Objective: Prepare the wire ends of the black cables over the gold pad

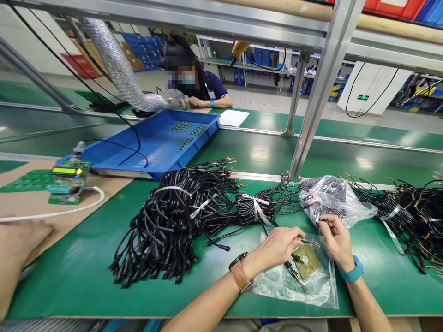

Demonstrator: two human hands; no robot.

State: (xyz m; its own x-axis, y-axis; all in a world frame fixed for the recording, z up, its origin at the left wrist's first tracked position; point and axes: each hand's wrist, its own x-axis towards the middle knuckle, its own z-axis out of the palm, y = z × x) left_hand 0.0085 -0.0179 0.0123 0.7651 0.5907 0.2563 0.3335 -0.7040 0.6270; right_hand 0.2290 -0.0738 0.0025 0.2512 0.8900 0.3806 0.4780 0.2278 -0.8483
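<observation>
From where I stand, the blue tray (148, 143) across the bench has green circuit boards (182, 126) laid in three groups at its far end, with a black cord trailing over its near side. Closer in, a crumpled clear bag (360, 210) is stuffed with coiled black cable, loose cable bundles (256, 207) lying on both sides of it. A flat clear bag (287, 290) is spread below the person's hands; the brown square plate (309, 261), with its round hole, lies within its outline, though I can't tell whether inside or on top. Short wire leads (300, 279) with black connectors lie over and beside the plate. The left hand (280, 246) hangs just above, its fingers drawn together by a wire end; I can't tell whether they grip it. The right hand (335, 240), beside the crumpled bag, pinches a small dark piece (319, 222) between thumb and forefinger, too small to name.
</observation>
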